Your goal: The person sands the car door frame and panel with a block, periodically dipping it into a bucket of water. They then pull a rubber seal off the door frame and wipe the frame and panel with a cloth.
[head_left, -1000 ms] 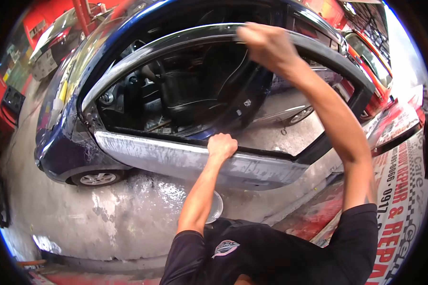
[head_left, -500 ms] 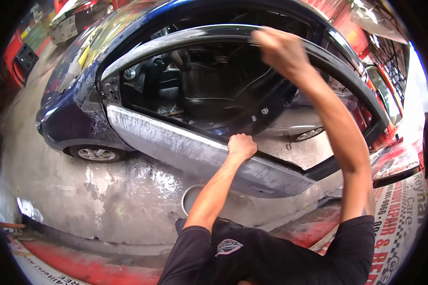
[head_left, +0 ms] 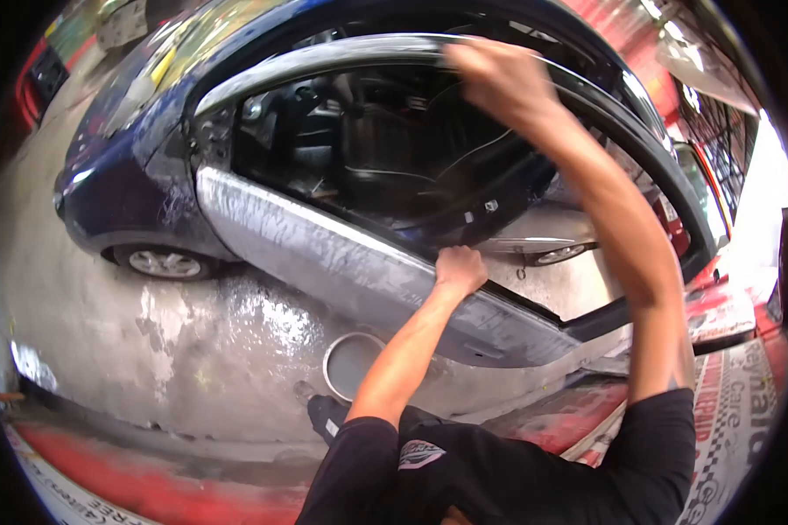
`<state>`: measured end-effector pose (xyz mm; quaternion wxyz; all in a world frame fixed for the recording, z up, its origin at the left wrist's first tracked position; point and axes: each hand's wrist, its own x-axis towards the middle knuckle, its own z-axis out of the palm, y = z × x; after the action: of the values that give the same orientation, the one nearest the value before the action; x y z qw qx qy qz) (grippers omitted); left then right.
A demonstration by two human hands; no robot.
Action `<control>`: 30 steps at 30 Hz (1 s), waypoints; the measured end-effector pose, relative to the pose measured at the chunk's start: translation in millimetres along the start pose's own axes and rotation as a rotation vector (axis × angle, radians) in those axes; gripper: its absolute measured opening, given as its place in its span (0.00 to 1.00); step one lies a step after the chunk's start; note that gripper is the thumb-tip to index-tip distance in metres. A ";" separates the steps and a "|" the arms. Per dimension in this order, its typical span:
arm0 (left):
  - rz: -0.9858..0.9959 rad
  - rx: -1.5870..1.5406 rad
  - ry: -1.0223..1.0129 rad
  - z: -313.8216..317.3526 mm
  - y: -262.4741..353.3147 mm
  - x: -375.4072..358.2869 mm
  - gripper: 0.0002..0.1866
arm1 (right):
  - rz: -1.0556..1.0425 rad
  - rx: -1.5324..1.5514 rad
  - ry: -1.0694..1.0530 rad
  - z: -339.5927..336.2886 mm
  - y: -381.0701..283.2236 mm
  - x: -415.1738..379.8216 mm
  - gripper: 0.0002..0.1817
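Note:
An open car door (head_left: 324, 254) with a patchy grey, scuffed surface stands in front of a dark blue car (head_left: 136, 197). My left hand (head_left: 460, 269) is closed over the lower edge of the door's window opening, its fingers wrapped over the sill. Higher up, my right hand (head_left: 499, 79) is at the top of the window frame (head_left: 359, 48), with its fingers bent and blurred. Whatever lies under the right hand's fingers is hidden. Black seats (head_left: 385, 144) show through the window opening.
A round basin (head_left: 346, 367) sits on the wet concrete floor (head_left: 236, 350) below the door. The car's front wheel (head_left: 166, 262) is at the left. Printed banners (head_left: 735, 402) are at the lower right, and a red-painted strip (head_left: 149, 472) runs along the bottom.
My right hand has shifted slightly left along the top frame. My left hand stays on the sill. The view has shifted a little, and more of the basin shows.

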<state>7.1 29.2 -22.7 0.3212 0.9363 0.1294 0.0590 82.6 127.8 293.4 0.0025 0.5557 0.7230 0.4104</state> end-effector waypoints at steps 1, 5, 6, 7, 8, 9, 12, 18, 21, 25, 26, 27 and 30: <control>0.029 -0.003 -0.003 0.7 -2.4 1.6 0.20 | -0.022 0.002 -0.009 26.0 -12.6 20.9 0.07; -0.001 0.045 -0.007 -3.2 6.1 -0.3 0.21 | -0.011 -0.011 -0.013 17.7 -8.1 11.8 0.08; -0.016 0.051 -0.007 -4.7 6.0 0.3 0.21 | -0.011 -0.023 -0.002 -9.4 5.6 -12.5 0.08; -0.011 0.054 -0.038 -15.6 11.1 -5.2 0.22 | 0.008 -0.020 0.018 -48.8 24.2 -52.0 0.09; -0.014 0.057 -0.038 -12.3 9.3 -5.1 0.22 | 0.046 -0.078 -0.001 -80.7 44.4 -96.0 0.11; -0.005 0.080 -0.030 -5.2 6.5 -2.3 0.22 | 0.091 -0.140 -0.005 -114.1 58.6 -137.9 0.10; -0.011 0.131 -0.053 -10.3 9.3 -3.9 0.21 | 0.349 -0.309 -0.038 -168.7 80.6 -233.2 0.08; 0.038 0.335 -0.108 -31.5 33.8 -15.3 0.19 | 0.146 -0.049 0.097 -93.3 56.5 -132.3 0.11; -0.054 0.259 -0.007 -6.4 20.8 -6.7 0.26 | 0.192 -0.091 0.067 -128.3 77.7 -185.4 0.09; -0.036 0.282 0.014 -4.2 19.6 -8.8 0.26 | 0.353 -0.329 0.002 -224.7 99.0 -317.8 0.08; -0.030 0.287 0.012 -3.2 19.6 -9.3 0.26 | 0.394 -0.380 -0.078 -248.7 101.6 -342.1 0.09; -0.026 0.290 0.029 -2.3 19.1 -9.6 0.25 | 0.442 -0.398 -0.130 -265.7 106.7 -368.3 0.10; -0.022 0.277 0.049 -3.1 20.8 -7.0 0.25 | 0.553 -0.429 -0.182 -298.1 105.5 -405.1 0.12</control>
<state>4.0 13.3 -7.6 0.1861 0.9685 0.1542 0.0598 184.9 -369.8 370.7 0.0724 0.7514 0.4396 0.4867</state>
